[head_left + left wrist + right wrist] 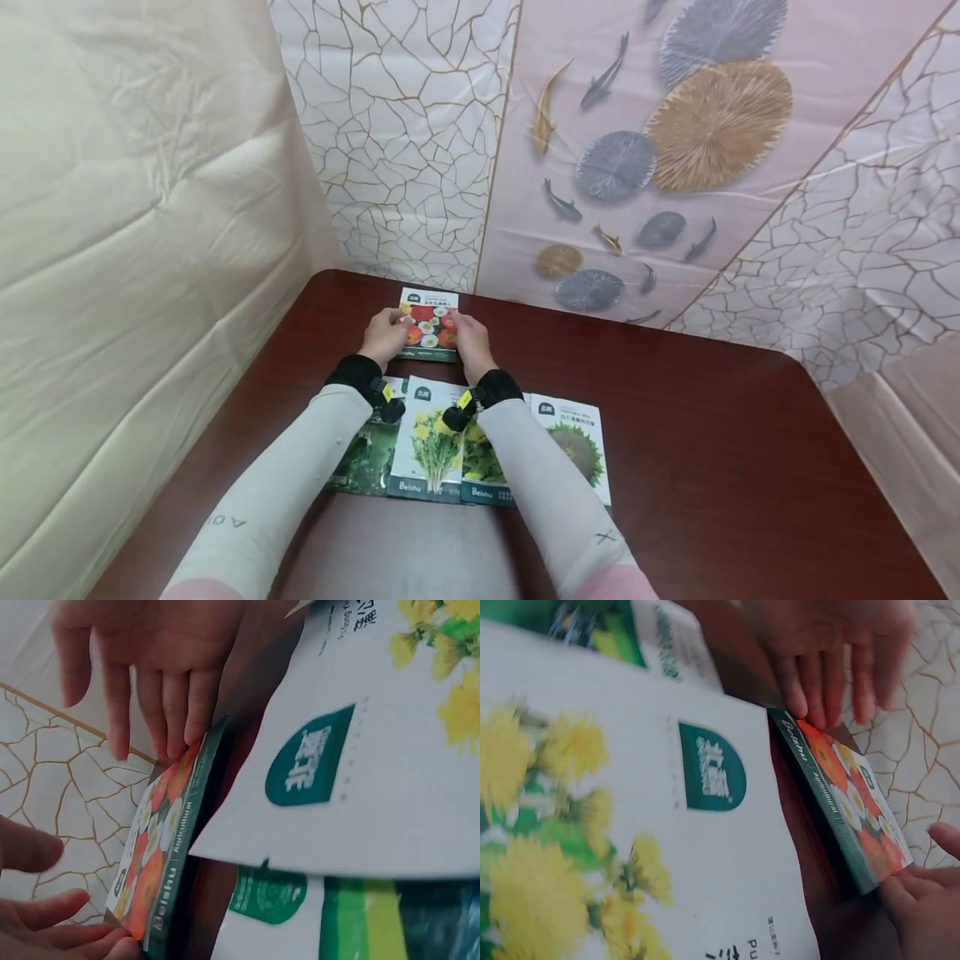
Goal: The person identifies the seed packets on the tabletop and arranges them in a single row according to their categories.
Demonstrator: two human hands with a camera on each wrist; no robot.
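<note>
At the far side of the table, a seed packet (429, 327) with red, orange and white flowers and a green lower band lies between both hands. My left hand (384, 337) touches its left edge, and my right hand (474, 345) is against its right edge. The left wrist view shows the right hand (161, 671) with straight fingers meeting one side of the packet (150, 859). Its opposite side meets the fingertips of the left hand (52, 930), whose thumb is raised away. In the right wrist view the right hand (937, 904) also holds its thumb apart from the packet (847, 802).
Nearer the body lies a row of seed packets: a dark green one (367, 458), one with yellow flowers (429, 446), another yellow-flowered one (483, 454) partly under the right forearm, and one with a sunflower head (576, 450). Patterned cloth (405, 150) hangs behind the brown table (712, 450).
</note>
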